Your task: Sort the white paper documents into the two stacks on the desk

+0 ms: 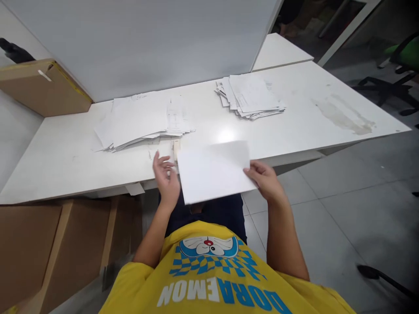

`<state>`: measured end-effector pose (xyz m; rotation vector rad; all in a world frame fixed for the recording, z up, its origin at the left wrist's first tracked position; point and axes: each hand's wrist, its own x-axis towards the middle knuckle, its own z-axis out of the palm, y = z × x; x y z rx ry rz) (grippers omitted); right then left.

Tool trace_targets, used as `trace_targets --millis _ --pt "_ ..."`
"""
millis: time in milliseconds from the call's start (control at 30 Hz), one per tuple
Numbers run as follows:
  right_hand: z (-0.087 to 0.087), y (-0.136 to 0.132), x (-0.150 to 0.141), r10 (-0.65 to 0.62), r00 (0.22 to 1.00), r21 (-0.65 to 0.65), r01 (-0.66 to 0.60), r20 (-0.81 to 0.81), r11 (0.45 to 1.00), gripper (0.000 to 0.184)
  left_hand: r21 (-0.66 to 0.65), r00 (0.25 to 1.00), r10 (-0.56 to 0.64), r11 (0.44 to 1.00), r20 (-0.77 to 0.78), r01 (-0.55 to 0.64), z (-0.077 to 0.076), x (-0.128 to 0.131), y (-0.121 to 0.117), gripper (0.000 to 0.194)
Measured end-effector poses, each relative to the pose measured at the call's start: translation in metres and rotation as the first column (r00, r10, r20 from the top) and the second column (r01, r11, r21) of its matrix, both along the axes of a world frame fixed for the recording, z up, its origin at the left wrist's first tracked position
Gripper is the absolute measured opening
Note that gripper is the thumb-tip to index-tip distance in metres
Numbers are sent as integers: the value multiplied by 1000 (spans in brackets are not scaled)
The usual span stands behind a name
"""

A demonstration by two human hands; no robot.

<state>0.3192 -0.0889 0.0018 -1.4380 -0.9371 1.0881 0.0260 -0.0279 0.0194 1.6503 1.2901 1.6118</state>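
A white paper (pixel 212 172) spans the space between two bare hands at the center of the frame, over the near edge of a white counter (pixel 294 126). The right hand (pixel 266 181) has it pinched between thumb and fingers at its right-hand edge. The left hand (pixel 166 181), its fingers apart and loosely curled, is just beside the opposite edge; whether it touches the paper cannot be told. The paper's long axis runs from left to right across the frame, its right end slightly higher in the picture, so that it lies to the left of the gripping hand and to the right of the free one. Beyond it on the counter, a spread paper stack (pixel 134 120) lies left of center, and a second, more compact pile (pixel 253 96) sits toward the upper right.
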Motion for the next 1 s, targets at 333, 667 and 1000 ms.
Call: trace_targets --millis 333,667,1000 --pt "-26 -14 -28 -10 994 -133 -4 -105 991 36 -149 722 -357 930 -593 337 11 -44 75 50" --pt "-32 -10 -27 -45 990 -133 27 -133 991 38 -325 646 -482 876 -592 356 7 -38 77 49" --pt "-8 15 -24 46 996 -99 -54 -80 994 34 -211 603 -359 929 -712 304 -1 -35 82 52"
